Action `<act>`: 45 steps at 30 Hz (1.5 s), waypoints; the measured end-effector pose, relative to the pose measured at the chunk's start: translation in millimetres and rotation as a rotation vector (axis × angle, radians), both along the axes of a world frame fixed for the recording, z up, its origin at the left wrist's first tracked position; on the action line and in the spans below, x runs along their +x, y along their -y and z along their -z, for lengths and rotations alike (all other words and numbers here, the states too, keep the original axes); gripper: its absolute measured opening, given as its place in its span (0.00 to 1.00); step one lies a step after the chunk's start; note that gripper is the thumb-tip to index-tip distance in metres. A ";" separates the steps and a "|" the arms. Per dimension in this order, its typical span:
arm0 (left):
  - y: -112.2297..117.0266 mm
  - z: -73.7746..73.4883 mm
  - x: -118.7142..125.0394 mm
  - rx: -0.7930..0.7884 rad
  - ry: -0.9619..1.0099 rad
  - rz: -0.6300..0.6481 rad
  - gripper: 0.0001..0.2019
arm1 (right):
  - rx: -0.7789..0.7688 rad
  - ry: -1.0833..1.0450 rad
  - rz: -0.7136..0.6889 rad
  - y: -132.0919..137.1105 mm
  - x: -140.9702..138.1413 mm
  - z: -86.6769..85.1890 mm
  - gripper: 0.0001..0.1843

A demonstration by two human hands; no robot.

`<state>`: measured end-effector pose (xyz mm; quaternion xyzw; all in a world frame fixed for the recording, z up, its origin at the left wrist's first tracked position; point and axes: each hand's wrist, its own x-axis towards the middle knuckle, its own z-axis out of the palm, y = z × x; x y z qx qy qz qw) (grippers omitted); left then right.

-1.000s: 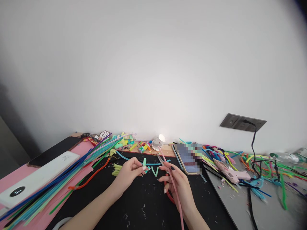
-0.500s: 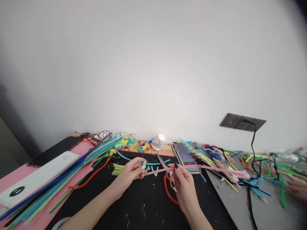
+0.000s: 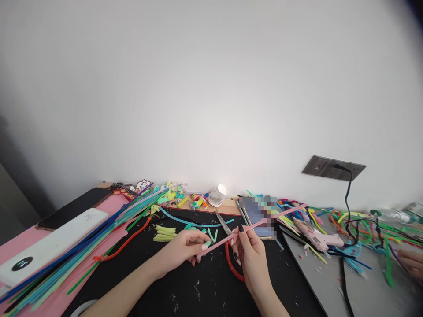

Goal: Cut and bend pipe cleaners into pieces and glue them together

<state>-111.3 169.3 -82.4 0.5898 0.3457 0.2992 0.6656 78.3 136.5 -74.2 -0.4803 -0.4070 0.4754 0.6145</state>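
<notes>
A long pink pipe cleaner [image 3: 218, 243] slants up to the right through both hands. My left hand [image 3: 183, 252] pinches its lower end between thumb and fingers. Further along, my right hand [image 3: 251, 253] is closed on it with thumb and forefinger, and the free end sticks out over a phone [image 3: 259, 215]. Scissors [image 3: 225, 225] with red handles lie just behind and partly under my right hand. Near my left fingers are a bent mint-green piece [image 3: 213, 236] and a stack of short yellow-green pieces [image 3: 164, 234]. Behind them curves a blue pipe cleaner [image 3: 194, 223].
Many coloured pipe cleaners [image 3: 99, 240] lie at left beside a white box [image 3: 53, 244]. A paper cup [image 3: 218, 196] stands by the wall. At right are a pink glue gun [image 3: 319, 235], a power cord [image 3: 348, 198] and another person's hand [image 3: 410, 260].
The pink pipe cleaner has tilted, its free right end rising and its left end dropping. My left hand has moved slightly down and right. The right hand stays almost in place.
</notes>
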 end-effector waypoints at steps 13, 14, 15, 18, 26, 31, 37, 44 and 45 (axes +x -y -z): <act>1.1 -2.9 -3.2 -0.049 -0.038 0.105 0.12 | -0.012 0.032 0.057 0.4 -4.0 -4.1 0.14; 1.0 -1.8 -3.1 -0.041 -0.042 0.118 0.12 | -0.012 0.035 0.062 0.9 -4.8 -5.0 0.14; 0.9 -0.5 -2.8 -0.030 -0.048 0.130 0.12 | -0.012 0.036 0.063 1.5 -5.5 -5.9 0.14; 1.0 4.3 -1.1 -0.001 -0.065 0.144 0.11 | 0.007 0.033 0.048 2.8 -6.7 -8.1 0.14; 2.8 6.4 1.3 -0.016 -0.064 0.115 0.08 | -0.088 0.199 -0.273 0.3 -8.2 1.9 0.13; 3.8 -0.3 1.8 0.015 -0.072 0.152 0.10 | -0.106 0.302 -0.409 2.3 -12.5 5.8 0.11; 4.7 -4.6 3.1 0.041 -0.089 0.157 0.19 | -0.068 0.212 -0.338 0.0 -10.7 3.9 0.12; 6.3 1.3 4.1 0.072 -0.111 0.182 0.19 | -0.081 0.140 -0.355 -1.5 -12.7 9.3 0.13; 6.8 1.3 4.2 0.078 -0.120 0.180 0.19 | -0.085 0.131 -0.361 -1.7 -13.1 10.4 0.13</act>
